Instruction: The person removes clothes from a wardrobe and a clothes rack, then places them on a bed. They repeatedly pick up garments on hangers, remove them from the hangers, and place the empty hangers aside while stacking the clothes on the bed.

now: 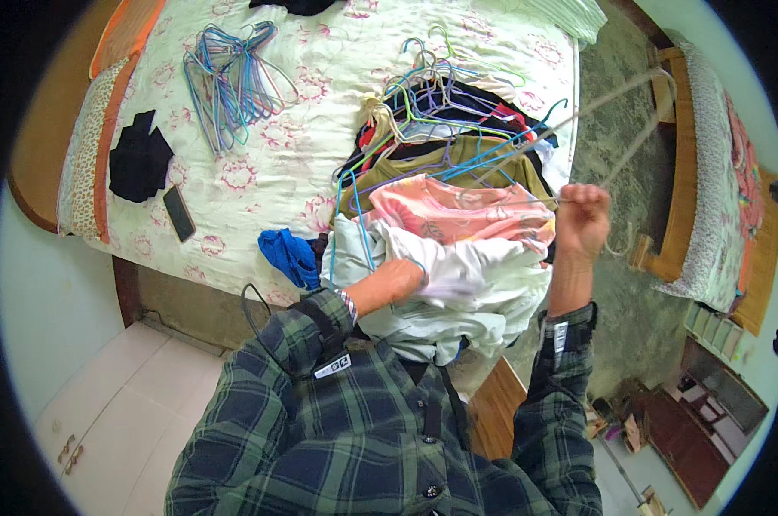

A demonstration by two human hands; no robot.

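Note:
My right hand is raised to the right of the clothes pile, its fingers closed around a pale clothes hanger. The hanger is blurred and juts over the bed's edge. Lower down, my left hand grips a white garment, its fingers partly hidden in the cloth. A blue hanger stands just beyond that hand. Bunched pale fabric lies against my front. Beyond it are a pink patterned top and an olive garment, then dark clothes with several coloured hangers.
A heap of loose hangers lies on the flowered bedsheet. To the left are a black cloth and a phone. Blue cloth sits beside the pile. A wooden-framed seat stands across the floor at right.

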